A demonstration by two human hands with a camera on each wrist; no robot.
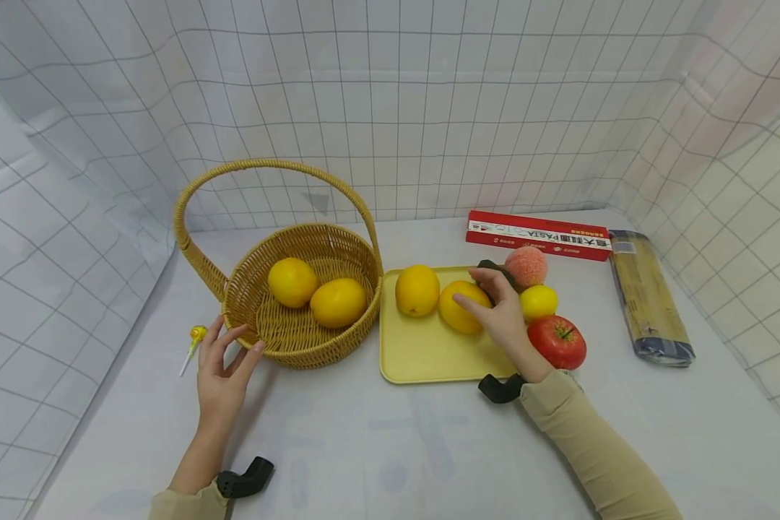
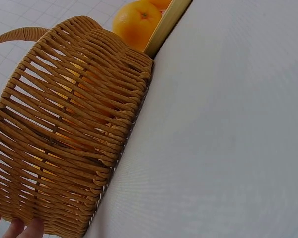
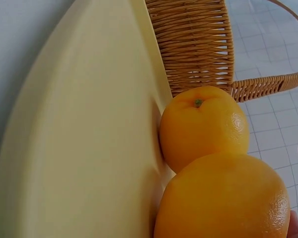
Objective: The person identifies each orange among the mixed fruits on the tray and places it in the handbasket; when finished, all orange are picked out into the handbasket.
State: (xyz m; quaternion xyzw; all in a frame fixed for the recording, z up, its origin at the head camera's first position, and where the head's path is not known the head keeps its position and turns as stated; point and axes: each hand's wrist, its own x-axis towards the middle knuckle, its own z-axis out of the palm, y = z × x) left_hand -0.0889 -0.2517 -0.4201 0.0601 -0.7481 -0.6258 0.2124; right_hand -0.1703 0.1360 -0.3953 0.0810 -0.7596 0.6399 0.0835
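Beneath the left hand (image 1: pixel 224 372) and right hand (image 1: pixel 508 323) lay a white tabletop (image 1: pixel 390 440). One orange (image 1: pixel 463 319) sat on the tray (image 1: pixel 425 355) at the right hand, whose thumb and fingers were parted over it; contact was unclear. Just left of that hand stood a second orange (image 1: pixel 417 290). The left hand, fingers apart, seemed to touch the basket (image 1: pixel 315 355). An off-centre grip might have knocked both oranges together.

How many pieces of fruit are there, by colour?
Round, smooth orange-coloured fruits: 4
Small, oval bright-yellow fruit: 1
Shiny, round red apple: 1
Rough, round pink fruit: 1
Total: 7, leaving out the dark thing partly hidden by the right hand.
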